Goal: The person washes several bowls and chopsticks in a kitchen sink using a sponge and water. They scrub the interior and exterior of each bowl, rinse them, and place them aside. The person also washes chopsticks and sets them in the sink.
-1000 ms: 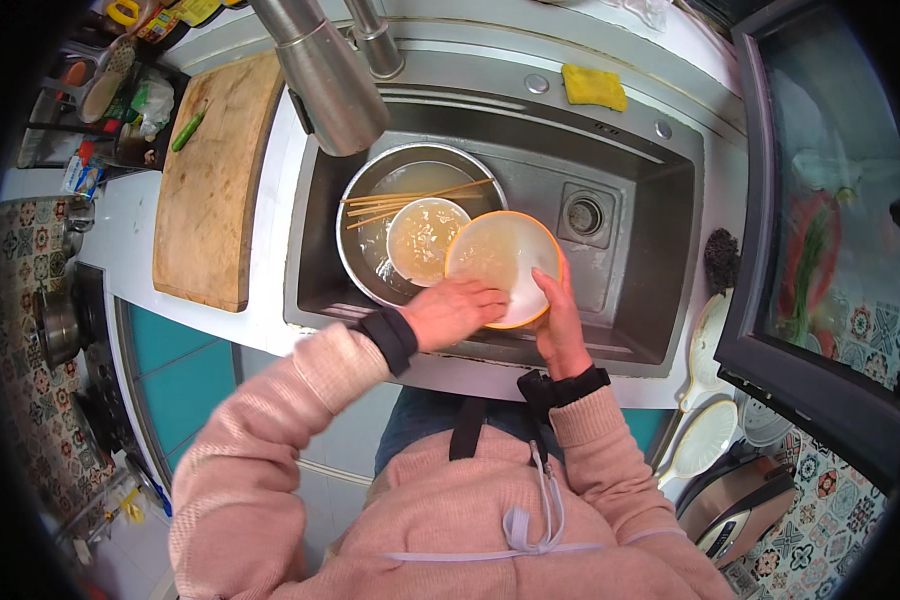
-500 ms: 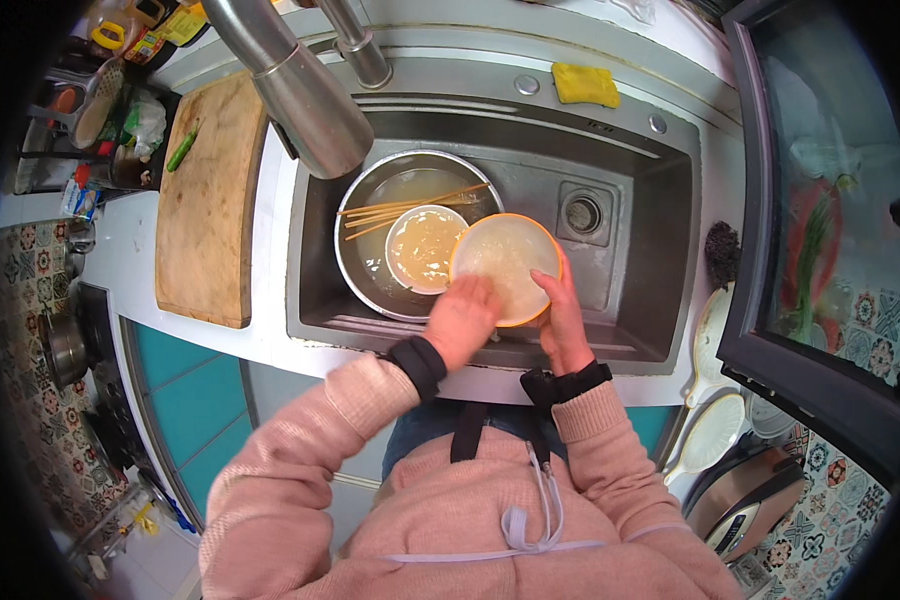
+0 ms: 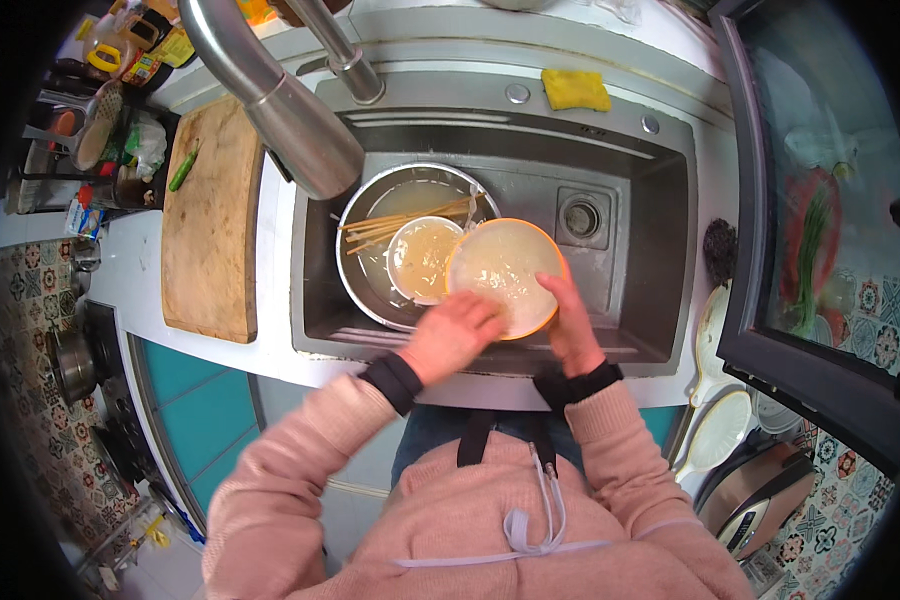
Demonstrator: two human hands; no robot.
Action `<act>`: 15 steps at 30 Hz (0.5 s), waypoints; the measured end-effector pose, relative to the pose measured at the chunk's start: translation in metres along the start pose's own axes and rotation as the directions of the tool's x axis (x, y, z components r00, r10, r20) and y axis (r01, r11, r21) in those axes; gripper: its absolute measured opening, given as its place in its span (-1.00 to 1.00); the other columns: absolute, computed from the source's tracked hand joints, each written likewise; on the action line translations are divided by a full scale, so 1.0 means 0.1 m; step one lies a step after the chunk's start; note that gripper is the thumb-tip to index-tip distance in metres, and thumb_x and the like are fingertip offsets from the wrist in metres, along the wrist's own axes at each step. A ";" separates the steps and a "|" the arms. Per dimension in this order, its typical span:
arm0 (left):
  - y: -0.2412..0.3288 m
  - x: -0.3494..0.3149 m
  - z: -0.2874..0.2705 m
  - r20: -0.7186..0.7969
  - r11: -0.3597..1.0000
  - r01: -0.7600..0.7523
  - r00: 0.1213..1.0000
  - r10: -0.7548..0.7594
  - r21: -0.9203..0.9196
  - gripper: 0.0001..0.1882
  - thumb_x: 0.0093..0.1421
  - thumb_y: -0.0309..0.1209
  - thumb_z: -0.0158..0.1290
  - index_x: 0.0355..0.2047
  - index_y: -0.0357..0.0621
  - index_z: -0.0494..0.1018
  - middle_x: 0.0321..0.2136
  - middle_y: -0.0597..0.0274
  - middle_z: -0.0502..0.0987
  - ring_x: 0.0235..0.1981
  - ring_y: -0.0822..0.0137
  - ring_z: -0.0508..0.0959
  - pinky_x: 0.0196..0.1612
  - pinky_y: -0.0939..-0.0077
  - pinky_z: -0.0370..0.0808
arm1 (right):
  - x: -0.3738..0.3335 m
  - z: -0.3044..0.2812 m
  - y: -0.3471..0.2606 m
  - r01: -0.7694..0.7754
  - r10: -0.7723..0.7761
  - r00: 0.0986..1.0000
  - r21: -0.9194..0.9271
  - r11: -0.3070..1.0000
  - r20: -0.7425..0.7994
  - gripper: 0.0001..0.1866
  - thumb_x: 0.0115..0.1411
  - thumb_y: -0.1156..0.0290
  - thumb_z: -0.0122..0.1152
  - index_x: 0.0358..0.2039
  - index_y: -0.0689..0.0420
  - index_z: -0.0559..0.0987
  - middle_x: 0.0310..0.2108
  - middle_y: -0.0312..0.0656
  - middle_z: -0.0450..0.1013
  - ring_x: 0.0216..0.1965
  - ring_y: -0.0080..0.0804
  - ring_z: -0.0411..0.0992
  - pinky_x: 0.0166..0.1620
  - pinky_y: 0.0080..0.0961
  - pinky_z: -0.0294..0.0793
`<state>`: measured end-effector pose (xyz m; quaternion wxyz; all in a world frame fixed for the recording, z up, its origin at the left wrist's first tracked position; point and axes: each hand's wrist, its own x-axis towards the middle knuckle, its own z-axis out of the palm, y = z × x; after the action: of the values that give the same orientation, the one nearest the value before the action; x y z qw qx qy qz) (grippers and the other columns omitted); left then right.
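The right hand (image 3: 576,335) is pinching an orange-rimmed bowl (image 3: 554,241) at its right edge, thumb inside. The left hand (image 3: 453,335) is meeting its near-left rim; whether gripping, I cannot tell. Left of the grip, a white bowl (image 3: 391,262) is sitting in a metal basin (image 3: 353,284); farther beyond, a yellow cloth (image 3: 575,90) is lying.

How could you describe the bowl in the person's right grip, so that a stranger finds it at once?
Find the grey sink, then the round metal basin in its left half. The bowl partly hides the basin's lower-right edge. Its orange rim sets it apart from the smaller white bowl inside the basin.
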<state>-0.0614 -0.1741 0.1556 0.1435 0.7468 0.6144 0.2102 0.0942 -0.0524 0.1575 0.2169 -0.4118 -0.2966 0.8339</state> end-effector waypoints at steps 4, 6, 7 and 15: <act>0.55 0.20 0.34 -0.053 0.866 0.367 0.912 -0.407 -0.341 -0.70 0.10 -0.44 0.10 -0.11 -0.15 0.48 -0.15 0.14 0.53 -0.13 0.05 0.53 -0.05 0.22 0.47 | -0.09 0.14 0.24 0.136 -0.123 0.984 0.094 0.986 -0.132 -0.29 0.17 0.45 0.08 0.33 0.06 0.10 0.24 -0.12 0.18 0.22 -0.28 0.20 0.21 -0.36 0.26; 0.60 0.19 0.35 -0.063 0.855 0.329 0.921 -0.384 -0.401 -0.68 0.11 -0.46 0.09 -0.09 -0.16 0.48 -0.11 0.13 0.51 -0.08 0.03 0.51 -0.01 0.21 0.45 | -0.08 0.11 0.23 0.126 -0.119 0.988 0.063 0.990 -0.103 -0.30 0.17 0.45 0.08 0.32 0.07 0.12 0.23 -0.12 0.20 0.21 -0.28 0.22 0.21 -0.37 0.27; 0.53 0.16 0.29 -0.078 0.871 0.268 0.942 -0.327 -0.411 -0.68 0.10 -0.47 0.09 -0.09 -0.16 0.48 -0.09 0.13 0.50 -0.06 0.03 0.50 0.02 0.20 0.43 | -0.09 0.08 0.20 0.132 -0.130 0.988 0.015 0.991 -0.079 -0.31 0.18 0.45 0.09 0.32 0.07 0.12 0.22 -0.11 0.21 0.20 -0.29 0.23 0.21 -0.38 0.27; -0.02 -0.06 -0.05 0.109 0.995 -0.094 0.990 0.089 0.039 -0.64 0.03 -0.41 0.05 -0.11 -0.02 0.51 -0.05 0.22 0.50 -0.01 0.20 0.49 0.16 0.29 0.38 | -0.08 0.01 0.05 0.117 -0.117 0.993 -0.015 0.993 0.028 -0.29 0.18 0.47 0.11 0.34 0.03 0.12 0.23 -0.12 0.21 0.19 -0.33 0.25 0.21 -0.43 0.26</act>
<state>-0.0669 -0.1801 0.1583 0.1500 0.7874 0.5754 0.1627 0.0975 -0.0612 0.1597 0.2580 -0.3841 -0.3301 0.8227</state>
